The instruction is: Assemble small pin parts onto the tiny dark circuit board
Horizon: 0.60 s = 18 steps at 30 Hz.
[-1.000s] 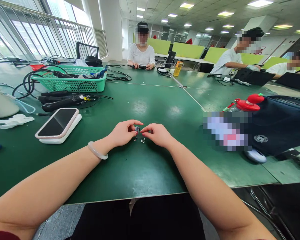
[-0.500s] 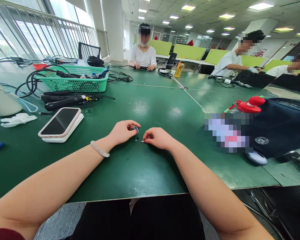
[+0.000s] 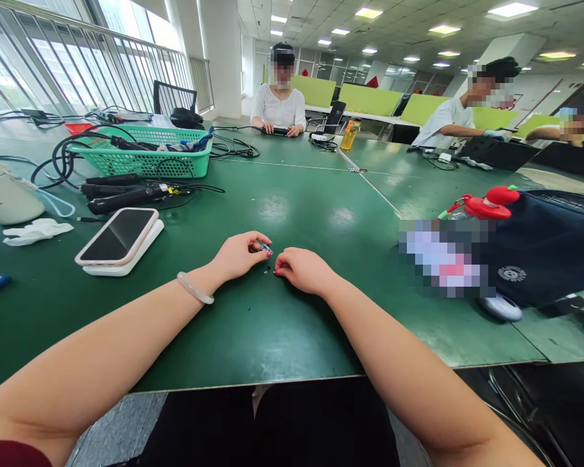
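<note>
Small grey-black piece (image 3: 267, 248): we're pinching it, left hand (image 3: 238, 255); right hand (image 3: 299, 269) curling, hold unclear; green plastic mesh basket (image 3: 175, 168) holding dark items (image 3: 135, 145); piece pointing rightward, axis unclear.

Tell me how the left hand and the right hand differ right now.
The left hand has a pale bangle at its wrist; the right hand has a bare wrist.
The left hand grips a small part; whether the right hand holds anything is hidden.
The left hand shows a gap between thumb and forefinger; the right hand is curled, knuckles up.
Both have red nails and are at the green table.
</note>
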Motion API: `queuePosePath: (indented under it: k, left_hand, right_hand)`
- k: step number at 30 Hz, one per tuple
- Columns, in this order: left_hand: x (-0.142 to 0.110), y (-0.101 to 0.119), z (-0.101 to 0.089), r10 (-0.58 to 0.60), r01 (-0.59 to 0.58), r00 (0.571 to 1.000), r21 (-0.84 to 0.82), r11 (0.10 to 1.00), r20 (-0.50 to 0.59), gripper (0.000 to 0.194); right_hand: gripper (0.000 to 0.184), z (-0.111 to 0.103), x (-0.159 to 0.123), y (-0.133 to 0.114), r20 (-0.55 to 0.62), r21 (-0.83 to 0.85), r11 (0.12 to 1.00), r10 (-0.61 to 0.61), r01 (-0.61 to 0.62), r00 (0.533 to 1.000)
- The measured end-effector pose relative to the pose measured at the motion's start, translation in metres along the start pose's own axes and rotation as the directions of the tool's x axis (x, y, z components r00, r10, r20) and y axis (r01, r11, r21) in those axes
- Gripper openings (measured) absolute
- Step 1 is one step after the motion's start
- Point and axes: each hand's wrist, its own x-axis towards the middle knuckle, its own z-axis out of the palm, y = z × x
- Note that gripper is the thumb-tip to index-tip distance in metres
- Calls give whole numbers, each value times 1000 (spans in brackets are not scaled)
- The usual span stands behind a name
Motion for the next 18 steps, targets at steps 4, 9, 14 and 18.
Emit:
queuePosePath:
  k: [4, 9, 14, 18]
  left_hand:
    - [0, 0, -1, 5, -5, 1000, 47, 999, 1, 27]
    - [-3, 7, -5, 8, -3, 999, 150, 989, -31, 25]
    - [-6, 13, -5, 54, -57, 998, 156, 986, 25, 26]
    - [-7, 15, -3, 120, -129, 990, 141, 981, 70, 24]
  right_hand:
    - [15, 4, 0, -1, -22, -94, 995, -21, 18, 1000]
    - [16, 5, 0, -2, -67, -146, 989, -38, 28, 997]
    - [18, 3, 1, -5, -221, -91, 996, -30, 9, 975]
    - [19, 2, 1, -7, -269, -75, 997, -47, 28, 962]
